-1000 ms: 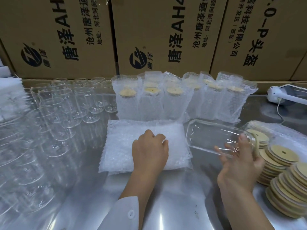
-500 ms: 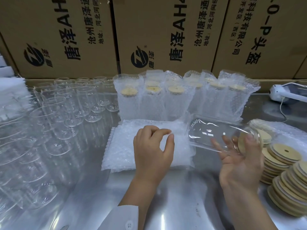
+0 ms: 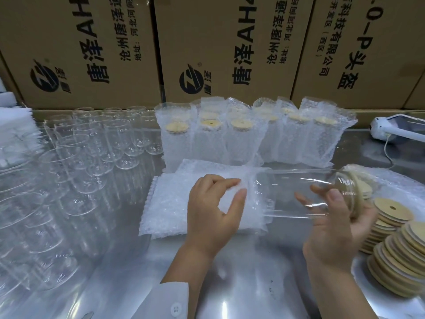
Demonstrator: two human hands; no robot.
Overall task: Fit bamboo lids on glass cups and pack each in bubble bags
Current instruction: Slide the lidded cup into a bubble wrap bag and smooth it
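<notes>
Head view: the glass cup (image 3: 299,194) lies on its side in the air just above the bench (image 3: 241,284), right of the picture's centre. It is a clear, smooth, straight-walled cylinder. Its base points to 9 o'clock and its mouth to 3 o'clock, and a pale round bamboo lid (image 3: 355,192) closes that mouth. The right hand (image 3: 333,226) comes up from 5 o'clock, palm turned upward. Its grip cradles the cup near the lidded end, with the thumb over the near wall and the fingers seen through the glass beneath.

The cup's base meets the raised, crinkled edge of the top bubble bag (image 3: 250,192), a clear film covered in small blisters. The left hand (image 3: 213,212) reaches in from 6 o'clock, knuckles up. Its grip pinches that edge between thumb and forefinger, the other fingers curled, and a white buttoned sleeve (image 3: 170,302) covers the forearm. The bag tops a flat stack of bubble bags (image 3: 170,203) on the shiny metal bench.

At 12 o'clock from the cup stand rows of packed cups (image 3: 253,134), upright in bubble bags with lids showing through. At 4 o'clock, loose bamboo lids (image 3: 402,245) lean in fanned stacks, each disc with a small centre hole. At 9 to 10 o'clock, empty glasses (image 3: 92,153) crowd together. Brown printed cartons (image 3: 230,42) line the back.
</notes>
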